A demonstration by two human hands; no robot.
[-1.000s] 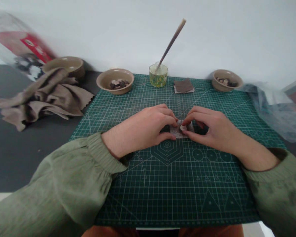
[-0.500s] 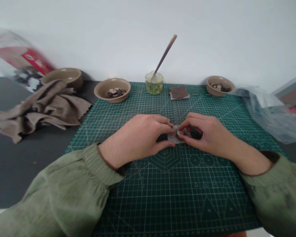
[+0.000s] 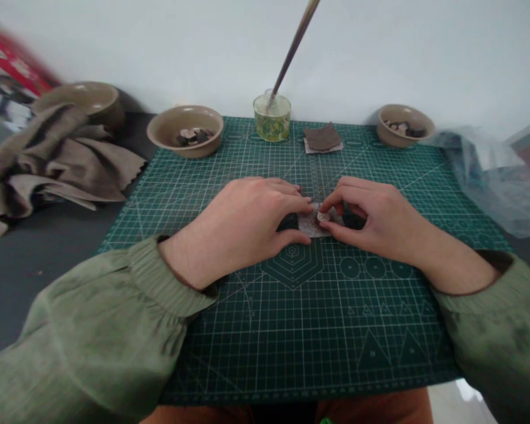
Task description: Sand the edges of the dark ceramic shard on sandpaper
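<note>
Between the thumb and forefinger of my right hand (image 3: 373, 212) is a small pale flat piece (image 3: 323, 217), perhaps a stone chip. It rests on or just over a small greyish fabric square (image 3: 307, 227) on the green cutting mat (image 3: 229, 359). My left hand (image 3: 256, 218) lies at the square's left side, fingers stretched out, thumb near its lower edge and fingertips at its upper part. The fingers partly cover the square.
A bowl (image 3: 159, 134) of small chips stands back left, another bowl (image 3: 393, 136) back right. Between them are a glass jar (image 3: 272, 125) holding a stick (image 3: 294, 52) and stacked fabric squares (image 3: 323, 140). Brown cloth (image 3: 88, 165) lies left, a plastic bag (image 3: 486, 176) right.
The head view has tilted down, so everything sits higher in the picture. Both hands keep nearly the same place on the mat, and the right still pinches the pale piece.
</note>
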